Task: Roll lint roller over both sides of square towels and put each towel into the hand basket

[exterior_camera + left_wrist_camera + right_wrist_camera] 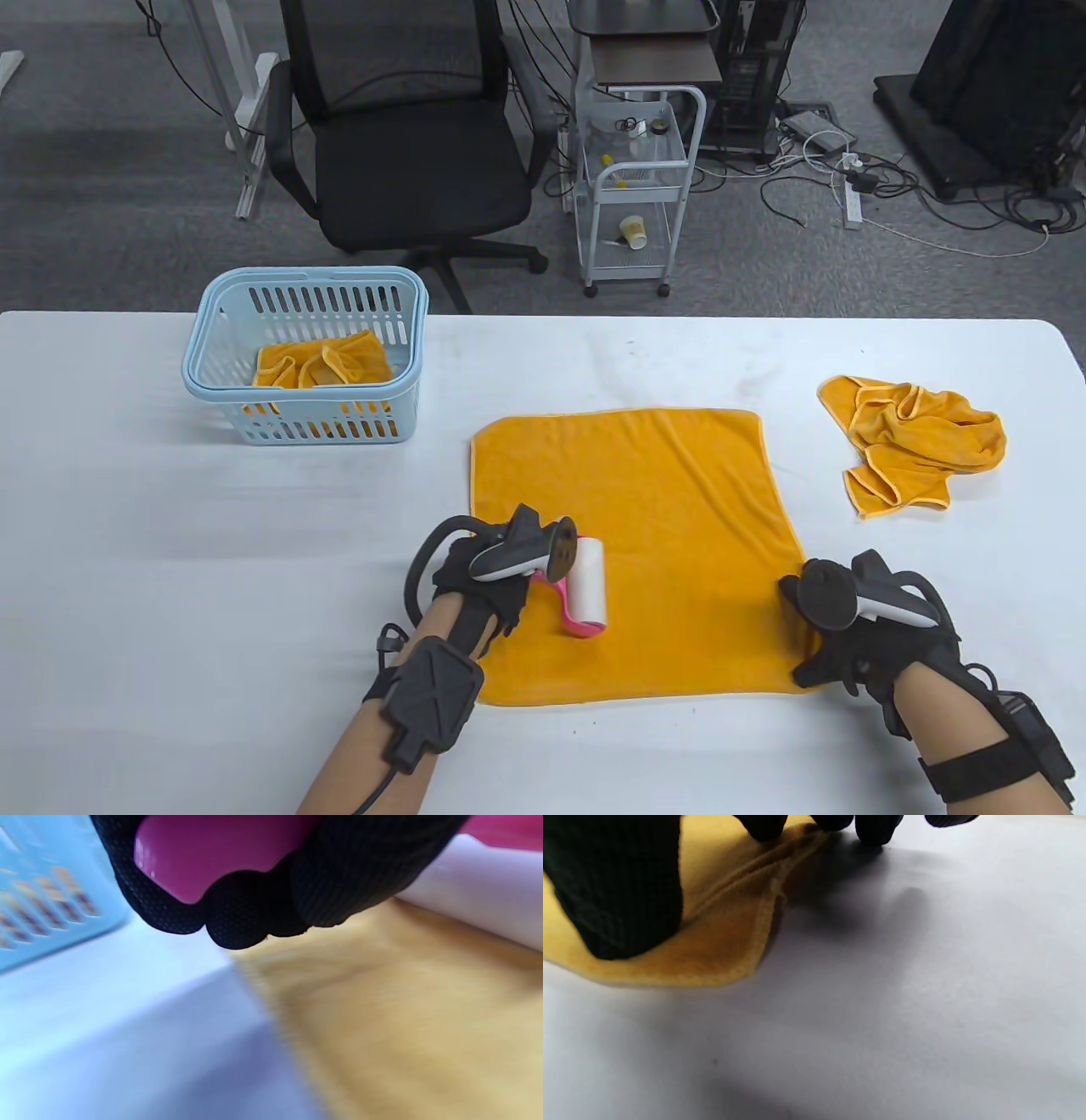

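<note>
Table view: three towels (645, 518), one basket (305, 365), one roller (585, 590).

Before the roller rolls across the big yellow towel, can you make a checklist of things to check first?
1. Lint roller held firmly: ok. The left hand grips its pink handle.
2. Roller touching the cloth: ok. It sits on the spread towel near the left edge.
3. Towel lying flat: ok. It is spread open on the table.
4. Towel pinned so it won't slide: ok. The right hand presses its near right corner.
5. Hand basket ready: ok. It has room, with one towel in the basket.
6. Which side is already rolled: cannot tell.
7. Crumpled towel out of the way: ok, apart on the right.
</note>
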A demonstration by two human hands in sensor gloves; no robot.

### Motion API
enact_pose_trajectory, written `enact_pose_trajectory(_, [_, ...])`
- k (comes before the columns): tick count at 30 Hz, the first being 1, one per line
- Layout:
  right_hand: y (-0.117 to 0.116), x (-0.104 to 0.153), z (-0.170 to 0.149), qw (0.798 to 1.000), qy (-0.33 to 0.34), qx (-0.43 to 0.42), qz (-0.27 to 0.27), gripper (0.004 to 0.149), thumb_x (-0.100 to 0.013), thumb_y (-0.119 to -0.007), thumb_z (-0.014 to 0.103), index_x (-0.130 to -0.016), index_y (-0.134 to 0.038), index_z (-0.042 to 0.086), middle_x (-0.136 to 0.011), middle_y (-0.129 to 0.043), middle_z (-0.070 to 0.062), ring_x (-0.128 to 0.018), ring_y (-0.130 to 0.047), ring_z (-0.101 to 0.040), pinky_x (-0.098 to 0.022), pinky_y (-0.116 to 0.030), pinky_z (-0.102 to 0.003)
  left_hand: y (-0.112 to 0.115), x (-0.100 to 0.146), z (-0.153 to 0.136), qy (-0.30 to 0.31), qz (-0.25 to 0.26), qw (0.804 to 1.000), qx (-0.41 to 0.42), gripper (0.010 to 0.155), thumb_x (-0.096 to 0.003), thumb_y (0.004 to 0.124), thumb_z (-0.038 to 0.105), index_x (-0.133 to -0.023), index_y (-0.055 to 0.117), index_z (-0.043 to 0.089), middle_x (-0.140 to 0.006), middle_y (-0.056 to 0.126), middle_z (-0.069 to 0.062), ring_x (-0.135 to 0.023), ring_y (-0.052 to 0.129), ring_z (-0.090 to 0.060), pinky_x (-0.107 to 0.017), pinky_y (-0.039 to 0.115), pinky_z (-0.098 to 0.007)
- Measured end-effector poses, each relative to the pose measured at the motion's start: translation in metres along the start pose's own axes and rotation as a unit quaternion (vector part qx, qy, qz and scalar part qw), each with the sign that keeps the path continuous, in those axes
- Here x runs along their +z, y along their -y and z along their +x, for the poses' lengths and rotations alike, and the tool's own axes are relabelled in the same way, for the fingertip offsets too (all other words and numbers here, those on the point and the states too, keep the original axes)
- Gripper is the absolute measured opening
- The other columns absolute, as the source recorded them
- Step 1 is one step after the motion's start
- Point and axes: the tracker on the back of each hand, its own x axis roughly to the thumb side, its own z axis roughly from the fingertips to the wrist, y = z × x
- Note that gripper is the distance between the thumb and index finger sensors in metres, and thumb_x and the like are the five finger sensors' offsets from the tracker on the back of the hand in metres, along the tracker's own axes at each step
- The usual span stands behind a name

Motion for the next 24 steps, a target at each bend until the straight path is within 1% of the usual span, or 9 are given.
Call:
enact_pose_trajectory(1, [0.000,0.000,0.000,1.000,0.000,-0.001,0.000,0.106,-0.039,-0.093,0.060,-0.115,-0.033,0.018,-0.117,-0.027,-0.023,-0.105,-0.038,-0.054,-0.068,-0.044,-0.075,0.002,0.004,-0.014,-0.019,-0.007,1.000,-0.020,0.040,-0.0517,0.085,0.031,-0.086,0.069,0.043,-0.089,0.087,0.008,-0.075,0.096,-0.026,-0.064,0.081,-0.054])
enact_pose_trajectory(3, [0.000,0.000,0.000,1.000,0.001,-0.001,0.000,0.106,-0.039,-0.093,0.060,-0.115,-0.033,0.018,-0.117,-0.027,-0.023,-0.105,-0.038,-0.054,-0.069,-0.044,-0.074,0.003,0.007,-0.029,-0.036,-0.009,0.998,-0.041,0.040,-0.0515,0.085,0.031,-0.086,0.069,0.043,-0.089,0.087,0.010,-0.075,0.096,-0.025,-0.065,0.081,-0.054])
enact_pose_trajectory(6, [0.000,0.000,0.000,1.000,0.001,-0.001,0.000,0.106,-0.039,-0.093,0.060,-0.115,-0.033,0.018,-0.117,-0.027,-0.023,-0.105,-0.038,-0.054,-0.068,-0.044,-0.075,-0.001,0.007,-0.039,-0.019,0.003,1.000,0.010,0.043,-0.0517,0.085,0.032,-0.090,0.067,0.043,-0.090,0.086,0.010,-0.073,0.095,-0.024,-0.064,0.080,-0.054])
enact_pose_trajectory(8, [0.000,0.000,0.000,1.000,0.001,-0.001,0.000,0.106,-0.039,-0.093,0.060,-0.115,-0.033,0.017,-0.117,-0.027,-0.023,-0.105,-0.038,-0.054,-0.069,-0.044,-0.074,-0.006,0.002,-0.032,0.006,0.027,0.997,0.066,0.047,-0.0510,0.086,0.034,-0.092,0.064,0.041,-0.090,0.085,0.009,-0.072,0.097,-0.022,-0.062,0.083,-0.051])
enact_pose_trajectory(11, [0.000,0.000,0.000,1.000,0.001,-0.003,0.000,0.106,-0.039,-0.093,0.060,-0.115,-0.033,0.018,-0.117,-0.026,-0.023,-0.105,-0.037,-0.054,-0.069,-0.044,-0.074,-0.013,-0.012,-0.007,0.038,0.054,0.986,0.152,0.055,-0.0489,0.088,0.038,-0.096,0.061,0.038,-0.091,0.084,0.008,-0.071,0.098,-0.021,-0.059,0.087,-0.047])
enact_pose_trajectory(14, [0.000,0.000,-0.001,1.000,0.001,-0.005,0.000,0.105,-0.039,-0.093,0.060,-0.115,-0.033,0.018,-0.117,-0.026,-0.023,-0.106,-0.037,-0.054,-0.069,-0.044,-0.075,-0.014,-0.030,0.017,0.051,0.065,0.979,0.188,0.057,-0.0486,0.087,0.040,-0.098,0.058,0.036,-0.092,0.083,0.007,-0.071,0.098,-0.022,-0.058,0.088,-0.046])
enact_pose_trajectory(16, [0.000,0.000,-0.001,1.000,0.001,-0.007,0.000,0.105,-0.039,-0.093,0.060,-0.115,-0.033,0.018,-0.117,-0.026,-0.023,-0.106,-0.037,-0.053,-0.069,-0.044,-0.074,-0.012,-0.038,0.023,0.047,0.064,0.978,0.194,0.057,-0.0491,0.085,0.041,-0.098,0.058,0.036,-0.093,0.083,0.006,-0.072,0.098,-0.022,-0.058,0.088,-0.045])
enact_pose_trajectory(19, [0.000,0.000,-0.001,1.000,0.000,-0.007,0.000,0.105,-0.039,-0.093,0.060,-0.115,-0.032,0.019,-0.117,-0.026,-0.023,-0.106,-0.036,-0.053,-0.069,-0.044,-0.074,-0.008,-0.041,0.020,0.029,0.062,0.982,0.176,0.053,-0.0501,0.084,0.038,-0.097,0.060,0.038,-0.092,0.084,0.006,-0.072,0.097,-0.025,-0.060,0.084,-0.049])
enact_pose_trajectory(24, [0.000,0.000,-0.001,1.000,0.000,-0.008,0.001,0.105,-0.039,-0.093,0.060,-0.115,-0.032,0.019,-0.117,-0.026,-0.023,-0.106,-0.036,-0.053,-0.069,-0.044,-0.074,-0.007,-0.030,-0.017,-0.041,0.030,0.997,0.056,0.044,-0.0516,0.084,0.033,-0.090,0.065,0.042,-0.090,0.085,0.008,-0.074,0.095,-0.026,-0.064,0.081,-0.054])
